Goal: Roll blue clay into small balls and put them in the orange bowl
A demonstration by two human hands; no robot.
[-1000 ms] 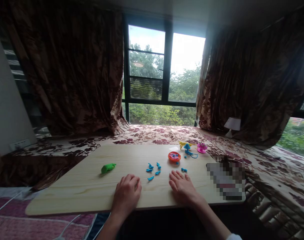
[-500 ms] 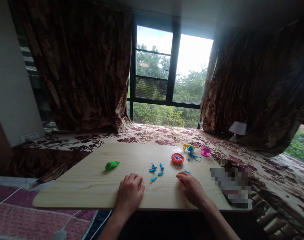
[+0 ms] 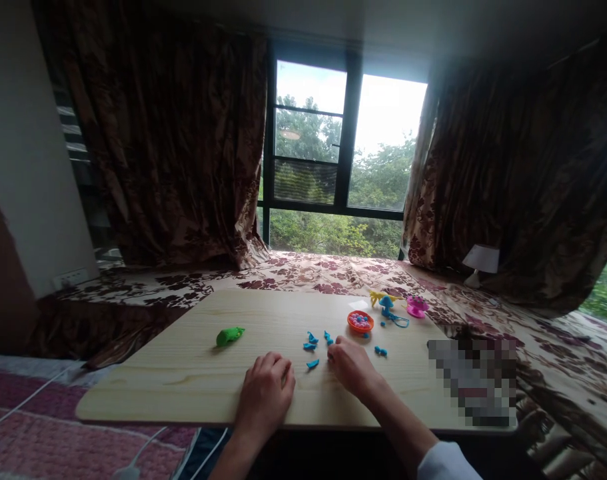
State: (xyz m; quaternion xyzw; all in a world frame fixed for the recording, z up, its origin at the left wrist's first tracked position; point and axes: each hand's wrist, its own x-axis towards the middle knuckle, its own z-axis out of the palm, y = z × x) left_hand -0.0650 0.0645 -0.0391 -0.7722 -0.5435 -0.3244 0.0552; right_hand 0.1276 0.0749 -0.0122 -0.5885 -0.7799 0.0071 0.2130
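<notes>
My left hand (image 3: 267, 385) rests on the pale wooden board near its front edge, fingers curled inward; whatever they may hold is hidden. Fingertips of my right hand (image 3: 354, 365) are pinched together at a small blue clay-like piece, mostly covered by the fingers. Beside them lie several more blue pieces, among them a lone curved piece (image 3: 312, 364) between the two hands. Right of my right hand is a knobbly blue piece (image 3: 380, 351). Beyond that hand stands an orange bowl (image 3: 360, 331) of pink and blue balls.
A green lump (image 3: 229, 337) lies on the board (image 3: 183, 373) at left. At the back right are a blue mushroom-shaped figure (image 3: 386, 305), a yellow branching piece (image 3: 378, 297) and a pink cup-like piece (image 3: 417, 307). A blurred-out flat object (image 3: 476, 380) covers the right corner.
My right hand has moved left, from near the knobbly blue piece to the loose blue pieces, and its fingers have closed at one. My left hand stays in place. The view has shifted slightly.
</notes>
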